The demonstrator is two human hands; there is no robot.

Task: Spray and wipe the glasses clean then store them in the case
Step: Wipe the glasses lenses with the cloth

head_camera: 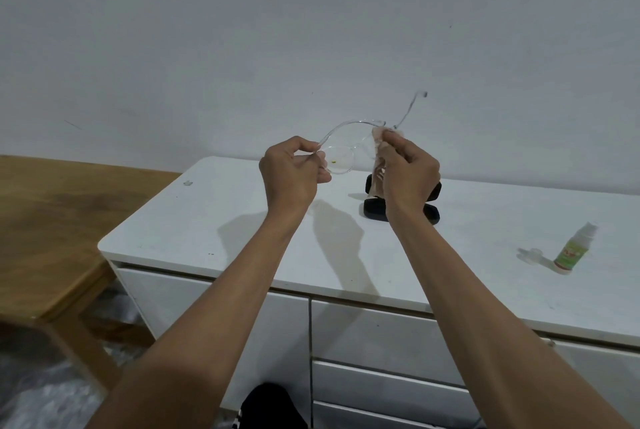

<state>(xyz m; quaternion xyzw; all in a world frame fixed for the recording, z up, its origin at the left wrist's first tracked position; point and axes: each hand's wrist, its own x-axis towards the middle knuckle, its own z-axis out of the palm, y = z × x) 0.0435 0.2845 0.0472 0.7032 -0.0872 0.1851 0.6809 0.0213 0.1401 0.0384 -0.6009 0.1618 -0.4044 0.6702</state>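
Observation:
I hold clear-framed glasses (337, 160) up in front of me, above the white cabinet top (214, 220). My left hand (291, 169) pinches the left side of the frame near one lens, which carries a small yellow spot. My right hand (408, 172) presses a pale pink cloth (379, 158) around the other lens, hiding it. One temple arm sticks up to the right. Behind my right wrist an open black glasses case (374, 208) lies on the cabinet, partly hidden. A small spray bottle (573, 250) with a green label lies on its side at the right.
A clear cap (531, 253) lies beside the spray bottle. A wooden table (45, 220) stands to the left of the cabinet, lower down. The cabinet has drawers (381, 335) facing me. A white wall rises directly behind.

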